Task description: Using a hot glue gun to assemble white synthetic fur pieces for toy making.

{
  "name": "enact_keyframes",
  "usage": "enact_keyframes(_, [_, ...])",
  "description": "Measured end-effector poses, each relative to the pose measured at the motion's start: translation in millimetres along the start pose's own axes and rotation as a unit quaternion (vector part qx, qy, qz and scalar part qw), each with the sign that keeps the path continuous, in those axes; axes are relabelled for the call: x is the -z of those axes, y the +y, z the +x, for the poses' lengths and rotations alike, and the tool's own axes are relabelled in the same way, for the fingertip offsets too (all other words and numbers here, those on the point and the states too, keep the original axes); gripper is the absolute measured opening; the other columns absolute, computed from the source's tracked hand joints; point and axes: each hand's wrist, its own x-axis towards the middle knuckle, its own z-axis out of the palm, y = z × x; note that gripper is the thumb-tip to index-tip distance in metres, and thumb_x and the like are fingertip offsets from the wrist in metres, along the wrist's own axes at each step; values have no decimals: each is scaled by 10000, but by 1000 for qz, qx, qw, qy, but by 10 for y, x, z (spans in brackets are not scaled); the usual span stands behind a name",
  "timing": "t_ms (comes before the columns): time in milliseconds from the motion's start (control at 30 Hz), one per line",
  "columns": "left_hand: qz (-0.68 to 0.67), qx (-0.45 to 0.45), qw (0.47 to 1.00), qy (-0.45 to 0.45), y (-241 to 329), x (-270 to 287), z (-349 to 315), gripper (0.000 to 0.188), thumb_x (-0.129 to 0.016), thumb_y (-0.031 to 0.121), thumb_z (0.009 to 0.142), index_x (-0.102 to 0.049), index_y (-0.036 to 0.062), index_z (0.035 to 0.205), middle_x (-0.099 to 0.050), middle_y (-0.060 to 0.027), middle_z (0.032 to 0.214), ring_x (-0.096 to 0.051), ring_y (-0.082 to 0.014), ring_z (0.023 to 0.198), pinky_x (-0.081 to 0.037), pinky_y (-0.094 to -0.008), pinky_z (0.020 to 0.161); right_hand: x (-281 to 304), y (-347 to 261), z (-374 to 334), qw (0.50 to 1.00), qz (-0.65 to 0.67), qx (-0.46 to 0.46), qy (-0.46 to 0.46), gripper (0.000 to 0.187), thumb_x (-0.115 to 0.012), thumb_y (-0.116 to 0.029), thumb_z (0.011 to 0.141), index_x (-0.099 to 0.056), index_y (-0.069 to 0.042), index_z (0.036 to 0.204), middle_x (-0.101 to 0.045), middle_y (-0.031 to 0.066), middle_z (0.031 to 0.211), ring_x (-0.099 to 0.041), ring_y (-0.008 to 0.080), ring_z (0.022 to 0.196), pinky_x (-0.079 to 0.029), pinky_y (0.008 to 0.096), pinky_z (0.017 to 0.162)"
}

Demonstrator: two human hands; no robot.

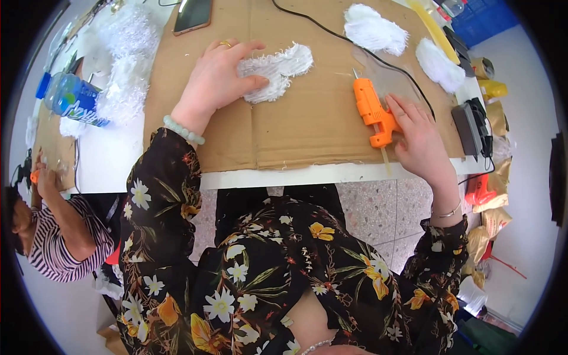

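My left hand (218,76) rests at the left end of a white, frayed, fluffy fabric piece (287,65) on the cardboard sheet (307,133). Its thumb presses on the piece and the index finger reaches along the upper edge. An orange hot glue gun (370,106) lies on its side to the right, nozzle pointing away from me and a glue stick (386,158) sticking out of its back end. Beside its handle is my right hand (417,133), fingers stretched out and close together, the fingertips at the handle's edge, not wrapped around it.
Two more white fluffy pieces (376,29) (439,64) lie at the far right, near a black cable (331,29). A phone (193,16), white fluffy material (125,65) and a bottle (74,97) are at left. A black box (470,127) stands right. Another person (68,236) works at far left.
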Motion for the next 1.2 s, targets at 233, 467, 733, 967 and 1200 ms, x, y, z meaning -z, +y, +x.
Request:
enact_keyframes(233, [-6, -14, 999, -30, 79, 67, 5, 513, -735, 311, 672, -613, 162, 1148, -628, -121, 971, -537, -329, 1042, -403, -413, 946, -26, 157, 110, 996, 78, 45, -27, 522, -538, 41, 649, -546, 12, 1170, -537, 181, 1178, -531, 359, 1081, -437, 413, 932])
enact_keyframes(467, [3, -30, 997, -76, 101, 191, -45, 472, -746, 286, 662, -608, 128, 1085, -630, -115, 938, -545, -312, 1018, -407, -400, 929, 254, -44, 218, 977, 202, 58, -34, 345, -568, 2, 762, -552, 13, 1106, -546, 178, 1094, -564, 326, 964, -456, 357, 862])
enact_keyframes(733, [-24, -70, 996, -53, 174, 146, -90, 444, -772, 236, 655, -606, 123, 1050, -626, -96, 859, -556, -311, 951, -405, -415, 913, 242, -163, 341, 824, 537, -39, -176, 347, -498, -76, 823, -543, 23, 1153, -576, 163, 1123, -559, 276, 1002, -424, 353, 891])
enact_keyframes(967, [-44, -80, 995, -49, 205, 126, -91, 431, -769, 232, 663, -607, 112, 1044, -608, -94, 827, -557, -309, 939, -393, -412, 926, 149, -236, 428, 821, 533, -78, -191, 432, -439, -89, 847, -492, 65, 1248, -612, 129, 1067, -550, 94, 839, -447, 227, 682])
enact_keyframes(1200, [-24, -81, 996, -38, 270, 232, -85, 409, -756, 244, 673, -616, 109, 1033, -610, -89, 830, -563, -294, 928, -407, -411, 907, 162, -302, 521, 845, 484, -86, -212, 370, -454, -116, 894, -502, 47, 1223, -606, 90, 997, -554, 137, 888, -451, 281, 791])
